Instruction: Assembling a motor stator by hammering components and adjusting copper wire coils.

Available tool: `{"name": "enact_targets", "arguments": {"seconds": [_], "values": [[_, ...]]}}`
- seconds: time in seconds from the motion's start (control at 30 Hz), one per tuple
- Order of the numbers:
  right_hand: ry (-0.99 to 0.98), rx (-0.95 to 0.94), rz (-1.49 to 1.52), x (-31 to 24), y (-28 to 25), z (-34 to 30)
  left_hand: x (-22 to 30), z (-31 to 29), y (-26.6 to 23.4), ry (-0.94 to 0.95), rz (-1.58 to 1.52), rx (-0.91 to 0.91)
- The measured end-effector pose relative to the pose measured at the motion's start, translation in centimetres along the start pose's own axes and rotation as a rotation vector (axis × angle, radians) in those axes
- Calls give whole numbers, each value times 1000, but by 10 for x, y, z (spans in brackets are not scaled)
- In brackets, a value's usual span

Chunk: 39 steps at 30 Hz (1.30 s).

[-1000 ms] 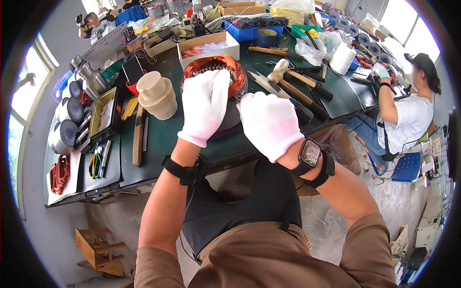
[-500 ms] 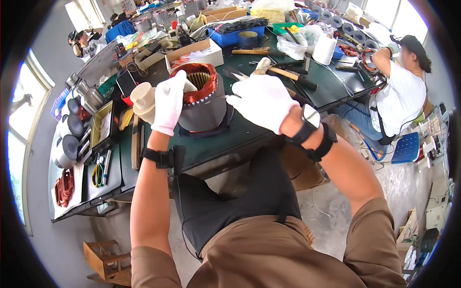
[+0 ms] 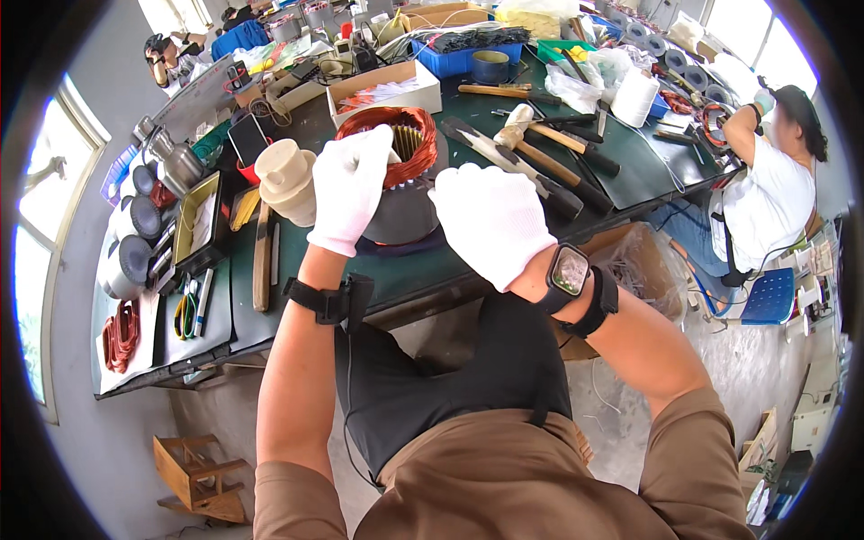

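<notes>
A motor stator with a grey cylindrical housing (image 3: 400,216) stands upright on the bench in front of me. A ring of copper windings (image 3: 416,162) rises from its top, and yellowish slot liners show inside the bore. My left hand (image 3: 353,189), in a white glove, is at the left of the winding ring, fingers pinched together at its inner edge; whatever they hold is unclear. Beside the stator's right side, my right hand (image 3: 490,225), also gloved, is closed with its back toward me. Its curled fingertips are largely hidden. Stepped cream cylinders (image 3: 288,175) stand left of my left hand.
Behind my right hand lie large shears (image 3: 517,166) and a pale-headed mallet (image 3: 515,126). An open white box (image 3: 391,94) with paper strips sits behind the stator. Leftward are a wooden stick (image 3: 262,261) and a black tray (image 3: 202,225). A co-worker (image 3: 760,189) sits at right.
My right hand has drawn back toward me and closer to the stator, uncovering the shears and mallet. My left hand stays at the winding ring. The whole view has shifted slightly.
</notes>
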State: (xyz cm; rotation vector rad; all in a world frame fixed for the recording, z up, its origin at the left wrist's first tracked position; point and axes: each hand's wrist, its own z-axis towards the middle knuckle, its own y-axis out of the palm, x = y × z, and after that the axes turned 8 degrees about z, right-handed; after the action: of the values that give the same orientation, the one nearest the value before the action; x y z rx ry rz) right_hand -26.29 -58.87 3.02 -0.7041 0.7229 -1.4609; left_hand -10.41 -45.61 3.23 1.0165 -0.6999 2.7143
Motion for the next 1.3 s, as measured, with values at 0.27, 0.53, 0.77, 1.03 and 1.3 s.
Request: {"name": "enact_targets", "arguments": {"seconds": [0.27,0.53,0.77,1.03,1.3], "values": [[-62,-301,137,20,-33,66,-11,7,-1,-99,-20,8],[-177,7,236,58,-22,-1,-20,28,-31,-232,87,-226],[13,57,212,72,-17,-19,-7,0,-9,183,609,2],[-53,93,242,52,8,-3,-13,0,-20,311,614,5],[8,-26,208,31,19,19,-25,1,-17,120,441,45]]}}
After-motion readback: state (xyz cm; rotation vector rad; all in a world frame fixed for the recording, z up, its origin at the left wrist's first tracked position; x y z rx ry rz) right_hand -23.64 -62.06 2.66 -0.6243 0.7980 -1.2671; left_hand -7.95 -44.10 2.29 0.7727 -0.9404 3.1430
